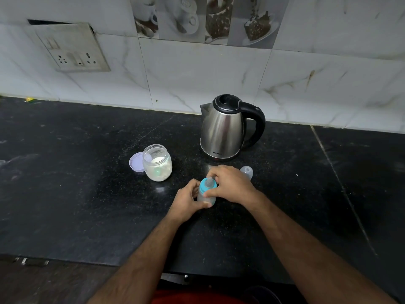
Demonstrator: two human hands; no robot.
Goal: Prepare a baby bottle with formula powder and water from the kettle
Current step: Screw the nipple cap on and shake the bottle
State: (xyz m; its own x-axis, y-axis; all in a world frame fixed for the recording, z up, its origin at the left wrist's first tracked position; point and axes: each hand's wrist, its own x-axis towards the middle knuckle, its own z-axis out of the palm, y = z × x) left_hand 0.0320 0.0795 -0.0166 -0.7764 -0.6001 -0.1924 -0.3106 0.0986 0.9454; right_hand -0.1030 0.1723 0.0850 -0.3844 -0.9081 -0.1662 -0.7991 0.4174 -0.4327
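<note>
Bottle: a small clear baby bottle [206, 194] stands upright on the black counter [65, 183], near the front and in front of the kettle; a teal ring and a clear teat sit on its neck; its lower part looks cloudy, but what is in it cannot be told
Left hand: the left hand [186, 201] wraps the bottle's body from the left, fingers curled round it and the thumb low on the front; it is grasping the bottle
Right hand: the right hand [230, 185] comes over from the right; its fingers close round the teal ring and the thumb presses the bottle's side just under the ring; it is gripping the bottle's top
Cap: a clear domed cap [247, 171] lies on the counter just behind the right hand, apart from the bottle
Jar: a clear jar [157, 162] stands open to the left of the bottle, well apart from it; white powder fills its lower part and clings to the walls; something small and green shows inside the powder
Lid: a pale purple lid [136, 161] lies flat, touching the jar's left side
Kettle: a steel kettle [223, 128] with a black lid and handle stands behind the bottle, near the tiled wall [197, 69]; lid shut, spout to the left, contents hidden
Socket: a switch and socket plate [74, 51] sits on the wall at upper left
</note>
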